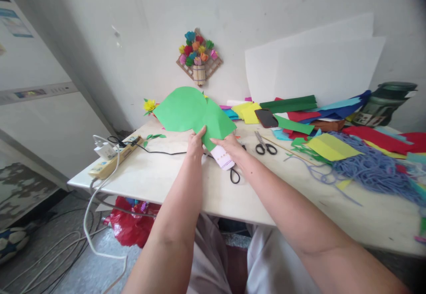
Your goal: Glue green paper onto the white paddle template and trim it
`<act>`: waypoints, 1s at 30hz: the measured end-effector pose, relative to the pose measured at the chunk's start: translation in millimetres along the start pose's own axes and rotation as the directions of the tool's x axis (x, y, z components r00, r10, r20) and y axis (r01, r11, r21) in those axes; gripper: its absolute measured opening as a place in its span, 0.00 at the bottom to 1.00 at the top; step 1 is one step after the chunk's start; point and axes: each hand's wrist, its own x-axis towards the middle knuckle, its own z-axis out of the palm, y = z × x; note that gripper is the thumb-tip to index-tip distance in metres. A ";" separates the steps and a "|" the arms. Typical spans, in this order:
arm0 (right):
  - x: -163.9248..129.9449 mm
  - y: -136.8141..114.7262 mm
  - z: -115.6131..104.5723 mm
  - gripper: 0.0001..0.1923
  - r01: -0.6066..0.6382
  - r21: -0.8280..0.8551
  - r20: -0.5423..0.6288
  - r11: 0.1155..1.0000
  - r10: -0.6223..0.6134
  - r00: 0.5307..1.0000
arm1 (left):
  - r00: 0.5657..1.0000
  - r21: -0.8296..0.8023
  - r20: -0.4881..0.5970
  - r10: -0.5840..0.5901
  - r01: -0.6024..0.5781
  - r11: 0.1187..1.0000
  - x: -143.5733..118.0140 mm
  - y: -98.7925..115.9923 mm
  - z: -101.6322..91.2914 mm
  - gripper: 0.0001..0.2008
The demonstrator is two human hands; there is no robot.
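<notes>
My left hand (196, 142) pinches the lower edge of a large bright green paper (183, 109), thumb on top. The paper spreads in a wide rounded lobe to the left and a smaller one to the right. On its lower right edge my right hand (229, 145) is closed, its thumb also on the sheet. Below that hand a white piece with purple lines and small orange dots (222, 158) shows partly; I cannot tell whether the hand holds it too. A black loop (234, 176) lies just below it on the table. Black-handled scissors (264, 145) rest to the right.
A power strip (115, 158) with cords lies at the table's left edge, near green paper leaves (155, 137). Coloured paper (288, 103), a phone (266, 118), blue yarn (369, 165) and a dark green bottle (382, 103) crowd the right. A flower ornament (199, 58) hangs behind.
</notes>
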 end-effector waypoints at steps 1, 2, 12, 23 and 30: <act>-1.2 -2.4 -0.8 0.13 -0.024 0.018 0.032 1.000 0.024 0.999 | 1.000 -0.003 -0.012 0.000 0.000 1.000 0.1 0.6 0.1 0.15; -2.4 -5.2 -1.7 0.11 -0.060 0.028 0.060 0.998 0.058 0.996 | 1.000 -0.004 -0.025 -0.001 0.001 1.000 0.3 1.1 0.1 0.15; -9.9 -23.0 -4.9 0.07 -0.134 -0.023 -0.027 0.991 0.134 0.991 | 0.996 0.105 0.013 -0.084 0.083 0.991 -5.1 1.5 -0.3 0.19; -9.0 -23.1 -6.2 0.07 -0.213 0.034 0.049 0.976 0.212 0.976 | 0.999 0.056 -0.006 -0.036 0.036 0.998 -1.6 -0.3 -0.2 0.17; -8.9 -25.9 -7.1 0.07 -0.187 0.032 -0.024 0.982 0.188 0.982 | 0.989 0.147 0.041 -0.140 0.133 0.980 -6.2 -0.2 2.7 0.17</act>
